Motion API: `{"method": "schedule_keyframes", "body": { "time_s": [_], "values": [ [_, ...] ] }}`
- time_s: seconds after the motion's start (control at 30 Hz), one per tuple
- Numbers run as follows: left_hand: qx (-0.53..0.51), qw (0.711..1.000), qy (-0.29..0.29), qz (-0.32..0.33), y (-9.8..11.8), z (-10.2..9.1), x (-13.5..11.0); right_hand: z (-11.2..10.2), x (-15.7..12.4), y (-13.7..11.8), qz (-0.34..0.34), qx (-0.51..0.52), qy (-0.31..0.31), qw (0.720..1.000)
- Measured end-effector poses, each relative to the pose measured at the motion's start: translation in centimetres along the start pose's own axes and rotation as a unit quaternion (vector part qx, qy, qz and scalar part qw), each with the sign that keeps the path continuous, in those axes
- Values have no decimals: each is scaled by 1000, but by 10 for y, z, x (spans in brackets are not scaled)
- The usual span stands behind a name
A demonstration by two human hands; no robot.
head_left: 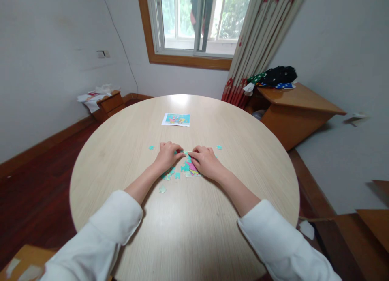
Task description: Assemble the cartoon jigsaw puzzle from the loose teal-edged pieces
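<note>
A partly joined jigsaw puzzle [192, 168], teal with a pink figure, lies on the round table in front of me. My left hand [167, 156] is at its upper left corner, thumb and fingers pinched at a small teal puzzle piece [186, 153]; the fingers partly hide it. Over the puzzle's right side lies my right hand [207, 162], its fingers bent and closed at the top edge, covering part of the picture. Several loose teal pieces [168, 175] are heaped beneath and beside my left wrist. Nearer to me is one pale green piece [162, 189].
A printed picture sheet [176, 119] with cartoon figures lies farther back on the round table [188, 232]. Single pieces sit left [151, 147] and right [219, 147] of my hands. A wooden cabinet [299, 110] with cloths stands beyond the table's right edge.
</note>
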State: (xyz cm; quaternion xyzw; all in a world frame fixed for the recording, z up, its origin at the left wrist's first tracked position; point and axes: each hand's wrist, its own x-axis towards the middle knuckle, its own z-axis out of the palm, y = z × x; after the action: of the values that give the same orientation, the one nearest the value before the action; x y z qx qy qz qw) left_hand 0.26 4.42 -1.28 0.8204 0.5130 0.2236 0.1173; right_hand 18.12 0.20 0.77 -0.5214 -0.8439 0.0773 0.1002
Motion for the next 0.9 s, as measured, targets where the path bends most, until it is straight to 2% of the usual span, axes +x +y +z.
{"method": "schedule_keyframes", "body": {
  "time_s": [0.5,0.7,0.9],
  "values": [
    [8,999,-32,12,-3,-1,1,1,0,1,-7,7,4,1000],
    [55,998,-41,16,4,-4,0,-1,-1,0,-1,4,1,1000],
    [90,995,-18,24,9,-3,-3,-1,-1,-2,0,8,1,1000]
  ]
}}
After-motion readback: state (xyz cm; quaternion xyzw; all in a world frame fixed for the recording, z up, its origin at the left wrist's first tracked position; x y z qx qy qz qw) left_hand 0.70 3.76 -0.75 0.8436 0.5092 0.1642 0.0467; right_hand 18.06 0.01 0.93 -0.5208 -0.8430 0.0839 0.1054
